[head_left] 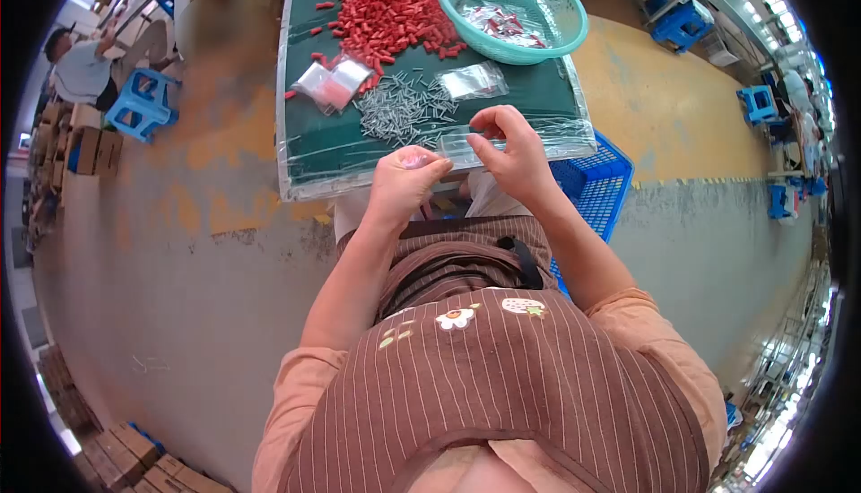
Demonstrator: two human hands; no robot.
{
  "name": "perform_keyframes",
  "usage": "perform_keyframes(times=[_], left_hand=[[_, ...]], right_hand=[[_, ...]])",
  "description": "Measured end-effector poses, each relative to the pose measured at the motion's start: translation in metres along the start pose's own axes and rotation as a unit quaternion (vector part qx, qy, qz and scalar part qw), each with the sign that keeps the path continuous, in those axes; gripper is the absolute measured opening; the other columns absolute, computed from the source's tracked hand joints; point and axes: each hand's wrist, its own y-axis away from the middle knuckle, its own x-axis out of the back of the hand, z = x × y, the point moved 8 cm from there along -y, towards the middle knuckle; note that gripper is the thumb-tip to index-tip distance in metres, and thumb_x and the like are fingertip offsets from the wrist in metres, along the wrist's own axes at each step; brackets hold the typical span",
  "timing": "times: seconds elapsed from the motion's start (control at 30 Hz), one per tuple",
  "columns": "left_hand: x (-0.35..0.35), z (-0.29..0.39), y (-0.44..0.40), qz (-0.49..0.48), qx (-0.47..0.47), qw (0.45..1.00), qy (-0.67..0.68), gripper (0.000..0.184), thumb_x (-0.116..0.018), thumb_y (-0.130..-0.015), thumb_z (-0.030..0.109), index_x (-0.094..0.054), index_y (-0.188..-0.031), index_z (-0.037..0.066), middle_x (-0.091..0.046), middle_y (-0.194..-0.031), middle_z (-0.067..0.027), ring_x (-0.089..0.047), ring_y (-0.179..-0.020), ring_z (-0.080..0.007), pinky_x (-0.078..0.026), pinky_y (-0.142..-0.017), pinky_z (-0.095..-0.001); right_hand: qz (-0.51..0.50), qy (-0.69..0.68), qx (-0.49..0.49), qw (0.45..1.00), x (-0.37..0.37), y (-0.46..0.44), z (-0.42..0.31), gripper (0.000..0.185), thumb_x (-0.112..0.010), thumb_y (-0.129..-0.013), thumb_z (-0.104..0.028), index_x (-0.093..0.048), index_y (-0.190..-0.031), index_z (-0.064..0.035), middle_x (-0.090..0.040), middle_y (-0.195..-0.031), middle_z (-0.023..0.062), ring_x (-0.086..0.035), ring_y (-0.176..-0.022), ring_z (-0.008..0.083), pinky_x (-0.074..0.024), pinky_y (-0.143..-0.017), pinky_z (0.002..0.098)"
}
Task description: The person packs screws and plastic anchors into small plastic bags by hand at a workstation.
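Observation:
My left hand (408, 184) is closed at the table's front edge, thumb and fingertips pressed together on a small clear plastic bag (456, 147). Something pinkish shows at its curled fingers, too small to name. To its right, my right hand (513, 154) is held with fingers curled and the thumb apart from the forefinger, beside the bag; I make out nothing in its grip. Just beyond both hands lies a pile of grey screws (404, 109). Farther back spreads a big heap of red plastic wall plugs (395, 9).
Clear bags, one stack (473, 82) right of the screws and another pack (332, 83) on the left, lie on the green table (309, 148). A turquoise basket (560, 22) holds filled bags. A blue crate (605, 188) stands at the table's right; a blue stool (143, 103) stands left.

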Motion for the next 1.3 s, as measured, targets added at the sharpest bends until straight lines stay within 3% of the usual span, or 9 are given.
perform_keyframes(times=[0.07, 0.2, 0.33, 0.63, 0.77, 0.87, 0.97, 1.17, 1.3], left_hand=[[-0.002, -0.002, 0.001, -0.005, 0.010, 1.000, 0.011, 0.007, -0.073, -0.081, 0.006, -0.066, -0.082, 0.004, -0.063, -0.074, 0.0017, -0.056, -0.063, -0.0048, -0.045, -0.054, -0.0206], [-0.008, 0.009, 0.007, 0.013, -0.005, 1.000, -0.027, 0.007, -0.072, -0.081, 0.006, -0.066, -0.082, 0.003, -0.063, -0.074, 0.0013, -0.055, -0.065, -0.0042, -0.044, -0.056, -0.0200], [-0.008, 0.010, 0.009, 0.006, -0.030, 0.997, -0.067, 0.008, -0.073, -0.081, 0.006, -0.066, -0.081, 0.002, -0.063, -0.074, 0.0013, -0.054, -0.066, -0.0036, -0.044, -0.057, -0.0201], [-0.005, 0.001, 0.004, -0.010, -0.025, 0.997, -0.077, 0.008, -0.074, -0.080, 0.006, -0.067, -0.081, 0.002, -0.063, -0.074, 0.0014, -0.053, -0.066, -0.0039, -0.043, -0.058, -0.0203], [-0.008, 0.001, 0.006, -0.019, 0.000, 0.997, -0.071, 0.009, -0.074, -0.080, 0.006, -0.066, -0.081, 0.004, -0.062, -0.073, 0.0024, -0.053, -0.065, -0.0043, -0.043, -0.058, -0.0203], [-0.012, -0.012, 0.003, -0.059, 0.055, 0.994, 0.075, 0.010, -0.073, -0.081, 0.006, -0.063, -0.081, 0.006, -0.060, -0.072, 0.0029, -0.051, -0.060, -0.0043, -0.041, -0.055, -0.0189], [-0.014, -0.014, 0.006, -0.082, 0.087, 0.986, 0.116, 0.012, -0.071, -0.083, 0.006, -0.059, -0.081, 0.008, -0.058, -0.071, 0.0031, -0.049, -0.057, -0.0044, -0.039, -0.053, -0.0178], [-0.023, -0.009, 0.006, -0.030, -0.017, 0.971, 0.236, 0.013, -0.069, -0.086, 0.007, -0.058, -0.080, 0.010, -0.055, -0.068, 0.0036, -0.048, -0.056, -0.0041, -0.035, -0.048, -0.0172], [-0.019, -0.020, 0.006, 0.023, -0.007, 0.971, 0.237, 0.014, -0.068, -0.086, 0.006, -0.057, -0.080, 0.010, -0.055, -0.068, 0.0033, -0.046, -0.054, -0.0038, -0.033, -0.044, -0.0192]], right_hand=[[-0.076, -0.065, -0.096, 0.990, -0.012, 0.008, 0.000, 0.019, -0.066, -0.083, -0.016, -0.065, -0.094, -0.0004, -0.064, -0.086, 0.0121, -0.061, -0.075, 0.0215, -0.0491, -0.070, 0.0328], [-0.143, -0.145, -0.154, 0.967, -0.040, 0.016, 0.022, 0.020, -0.064, -0.085, -0.016, -0.066, -0.092, 0.0014, -0.067, -0.081, 0.0120, -0.061, -0.074, 0.0178, -0.0489, -0.069, 0.0315], [-0.149, -0.105, -0.147, 0.972, -0.039, 0.014, 0.022, 0.019, -0.062, -0.085, -0.015, -0.066, -0.091, 0.0026, -0.068, -0.079, 0.0113, -0.061, -0.072, 0.0166, -0.0488, -0.069, 0.0310], [-0.188, -0.169, -0.218, 0.943, -0.046, 0.020, 0.039, 0.021, -0.065, -0.083, -0.017, -0.068, -0.091, 0.0018, -0.066, -0.075, 0.0063, -0.058, -0.071, 0.0121, -0.0485, -0.066, 0.0294], [-0.177, -0.138, -0.179, 0.958, -0.045, 0.017, 0.038, 0.021, -0.065, -0.082, -0.017, -0.068, -0.090, 0.0020, -0.066, -0.075, 0.0069, -0.058, -0.069, 0.0123, -0.0487, -0.065, 0.0295], [-0.166, -0.140, -0.187, 0.958, -0.046, 0.017, 0.041, 0.020, -0.066, -0.082, -0.017, -0.068, -0.090, 0.0017, -0.066, -0.075, 0.0076, -0.059, -0.070, 0.0125, -0.0490, -0.066, 0.0299], [-0.142, -0.156, -0.198, 0.957, -0.045, 0.019, 0.045, 0.020, -0.065, -0.081, -0.016, -0.068, -0.089, 0.0014, -0.067, -0.075, 0.0084, -0.060, -0.070, 0.0131, -0.0492, -0.066, 0.0304], [-0.050, -0.142, -0.178, 0.972, -0.040, 0.024, 0.039, 0.018, -0.065, -0.080, -0.016, -0.066, -0.085, 0.0015, -0.067, -0.076, 0.0126, -0.064, -0.071, 0.0209, -0.0500, -0.067, 0.0332], [-0.018, -0.121, -0.176, 0.977, -0.039, 0.027, 0.036, 0.018, -0.065, -0.079, -0.016, -0.064, -0.083, 0.0021, -0.067, -0.076, 0.0136, -0.064, -0.070, 0.0217, -0.0501, -0.067, 0.0335]])
